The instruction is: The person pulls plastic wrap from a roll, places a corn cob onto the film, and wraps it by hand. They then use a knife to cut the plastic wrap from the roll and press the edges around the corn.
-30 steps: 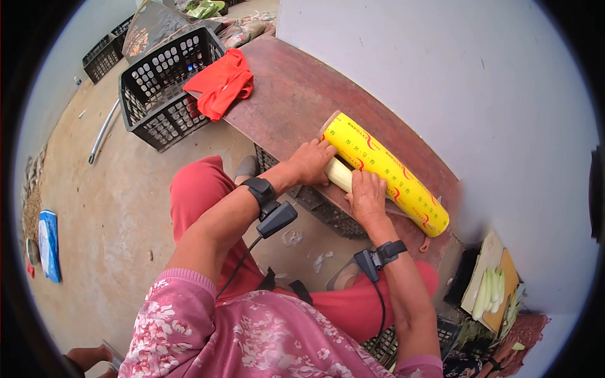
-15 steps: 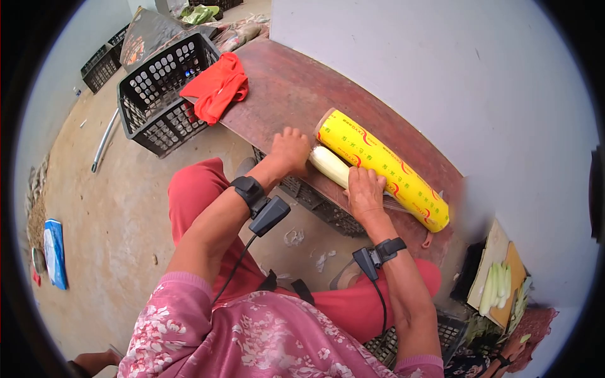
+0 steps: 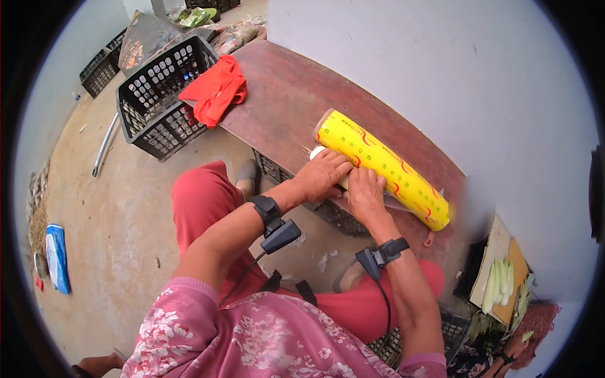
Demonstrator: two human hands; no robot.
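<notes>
A pale, cream-green vegetable stalk (image 3: 317, 152) lies along the near side of a large yellow printed roll of cling film (image 3: 381, 167). Most of the stalk is hidden under my hands; its rounded end shows at the upper left. My left hand (image 3: 322, 172) lies over the stalk with its fingers bent around it. Right beside it, my right hand (image 3: 365, 191) is closed on the stalk's nearer part, its fingertips close to the roll. Both hands are above the front edge of the reddish-brown table (image 3: 283, 82).
A red cloth (image 3: 217, 91) hangs over the table's left end, against a black plastic crate (image 3: 161, 101). Several pale stalks (image 3: 498, 286) lie on a board at the right, near another person's hand (image 3: 515, 346). A white wall (image 3: 403, 69) borders the table's far side.
My left hand has moved right and down from the stalk's far end onto its middle, closing beside my right hand. The right hand and the roll have hardly moved.
</notes>
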